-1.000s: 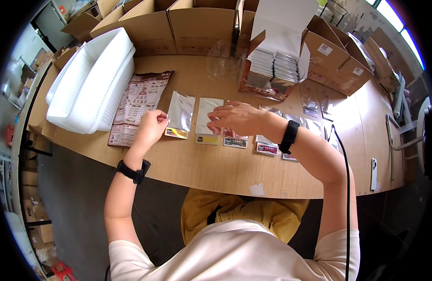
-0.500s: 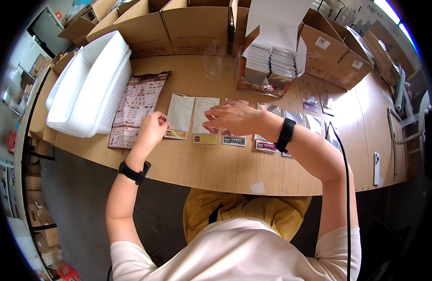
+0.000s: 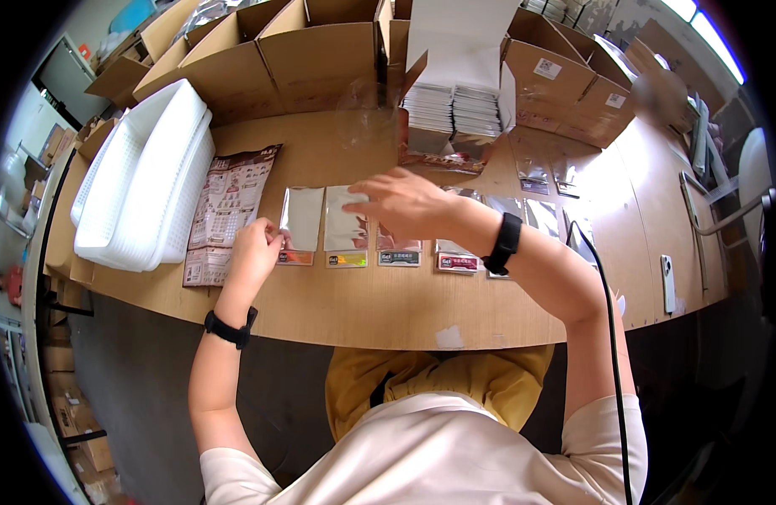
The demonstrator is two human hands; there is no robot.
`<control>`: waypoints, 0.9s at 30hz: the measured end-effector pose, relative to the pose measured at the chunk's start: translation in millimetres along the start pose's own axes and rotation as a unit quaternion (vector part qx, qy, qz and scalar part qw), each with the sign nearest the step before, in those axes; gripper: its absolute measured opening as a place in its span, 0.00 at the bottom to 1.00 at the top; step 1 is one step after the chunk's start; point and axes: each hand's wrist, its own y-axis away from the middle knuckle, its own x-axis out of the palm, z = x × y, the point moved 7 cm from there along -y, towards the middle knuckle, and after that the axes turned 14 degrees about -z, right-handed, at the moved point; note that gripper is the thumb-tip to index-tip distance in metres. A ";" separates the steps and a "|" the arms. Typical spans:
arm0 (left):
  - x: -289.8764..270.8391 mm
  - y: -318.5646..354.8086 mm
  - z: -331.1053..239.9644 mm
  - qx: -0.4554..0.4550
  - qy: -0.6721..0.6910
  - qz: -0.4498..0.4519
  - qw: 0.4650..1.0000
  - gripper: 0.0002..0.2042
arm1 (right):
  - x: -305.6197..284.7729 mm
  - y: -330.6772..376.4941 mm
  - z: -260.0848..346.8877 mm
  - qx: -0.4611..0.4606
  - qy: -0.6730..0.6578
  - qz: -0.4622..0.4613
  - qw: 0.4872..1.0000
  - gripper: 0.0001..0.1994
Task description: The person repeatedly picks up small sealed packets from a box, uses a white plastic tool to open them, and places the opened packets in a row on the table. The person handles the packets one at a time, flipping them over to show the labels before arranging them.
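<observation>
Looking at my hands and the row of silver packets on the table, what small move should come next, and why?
Probably lower the right hand onto the second silver packet in the row. That hand hovers just above it, fingers spread, while the left hand already rests at the edge of the first packet, steadying that end of the row on the table.

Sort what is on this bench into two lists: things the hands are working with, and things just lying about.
In use:
- left hand, at the edge of the leftmost silver packet
- right hand, over the row of silver packets
- open box of stacked packets

Lying about:
- white trays
- printed sheet
- phone
- brown cartons
</observation>
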 end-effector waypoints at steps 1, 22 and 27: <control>-2.9 1.0 -4.5 0.010 -0.017 -0.005 1.000 0.08 | -14.3 -0.4 -5.9 0.009 0.024 -0.035 0.999 0.22; -20.0 81.8 -149.2 -0.101 0.454 0.009 0.885 0.08 | -98.8 28.0 -110.0 0.193 0.143 -0.119 0.963 0.04; 3.8 86.7 -161.3 -0.146 0.606 0.065 0.779 0.13 | -148.6 46.9 -69.6 0.187 0.084 -0.243 0.948 0.05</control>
